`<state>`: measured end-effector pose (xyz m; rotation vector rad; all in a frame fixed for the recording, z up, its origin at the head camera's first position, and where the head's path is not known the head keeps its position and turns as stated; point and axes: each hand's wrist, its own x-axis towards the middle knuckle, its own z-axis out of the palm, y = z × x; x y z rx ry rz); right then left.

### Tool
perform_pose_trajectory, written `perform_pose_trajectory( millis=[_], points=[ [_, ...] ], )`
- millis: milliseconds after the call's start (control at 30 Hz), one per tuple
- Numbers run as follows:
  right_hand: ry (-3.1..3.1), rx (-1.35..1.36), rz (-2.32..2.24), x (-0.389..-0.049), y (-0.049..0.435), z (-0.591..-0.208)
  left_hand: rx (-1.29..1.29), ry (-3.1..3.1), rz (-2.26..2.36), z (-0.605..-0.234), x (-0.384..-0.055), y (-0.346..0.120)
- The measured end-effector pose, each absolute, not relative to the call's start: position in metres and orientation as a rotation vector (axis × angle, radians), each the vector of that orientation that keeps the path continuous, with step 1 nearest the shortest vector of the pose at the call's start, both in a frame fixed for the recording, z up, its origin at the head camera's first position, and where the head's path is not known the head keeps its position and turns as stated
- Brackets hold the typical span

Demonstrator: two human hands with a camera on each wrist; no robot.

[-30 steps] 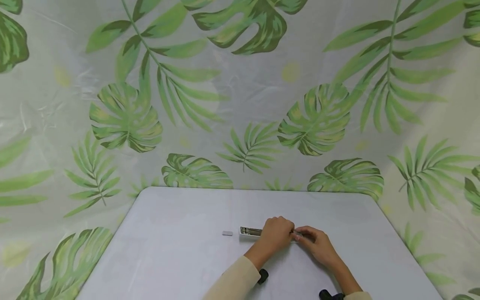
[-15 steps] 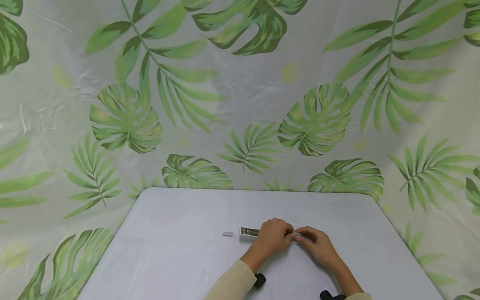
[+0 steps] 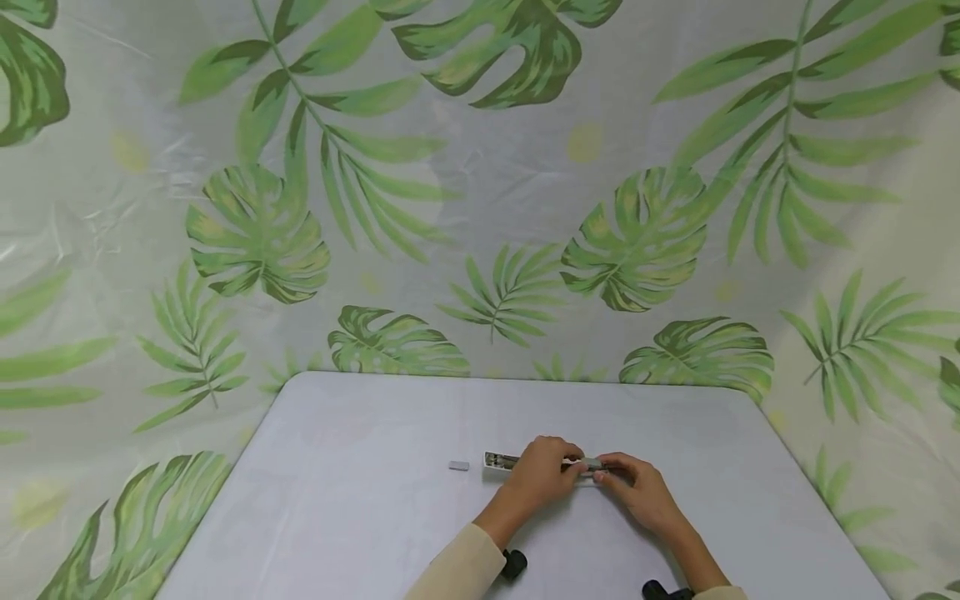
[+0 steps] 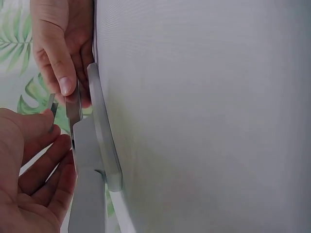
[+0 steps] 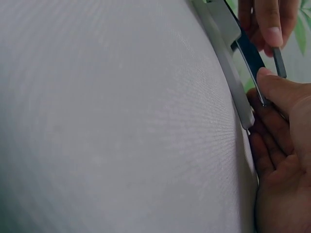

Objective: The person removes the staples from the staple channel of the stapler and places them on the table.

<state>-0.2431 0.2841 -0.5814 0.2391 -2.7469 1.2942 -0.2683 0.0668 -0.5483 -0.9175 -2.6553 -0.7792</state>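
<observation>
A white-grey stapler point(image 3: 498, 461) lies across the table with its top cover swung back to the left. My left hand point(image 3: 537, 475) is over its middle and pinches a small grey strip of staples point(image 5: 279, 63) between thumb and finger. In the right wrist view that strip is held just off the metal magazine point(image 5: 250, 56). At the stapler's right end, my right hand point(image 3: 637, 493) grips the magazine tip, thumb on top and fingers curled beneath. The magazine stands raised at an angle from the base point(image 4: 104, 131).
Left of the stapler, a second small grey strip point(image 3: 459, 466) lies on the white table point(image 3: 360, 500). A leaf-patterned curtain point(image 3: 480, 208) hangs behind the table's far edge. Black wrist cameras point(image 3: 513, 565) sit on both forearms.
My left hand has shifted slightly left and back from the right hand, so more of the stapler shows between them. My right hand keeps its hold on the tip.
</observation>
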Motion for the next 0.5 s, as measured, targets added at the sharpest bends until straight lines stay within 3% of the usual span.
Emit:
perform_pose_trajectory(
  millis=[500],
  points=[
    [-2.733, 0.267, 1.291, -0.241, 0.284, -0.58, -0.912, -2.57, -0.827, -0.547, -0.261, 0.054]
  ],
)
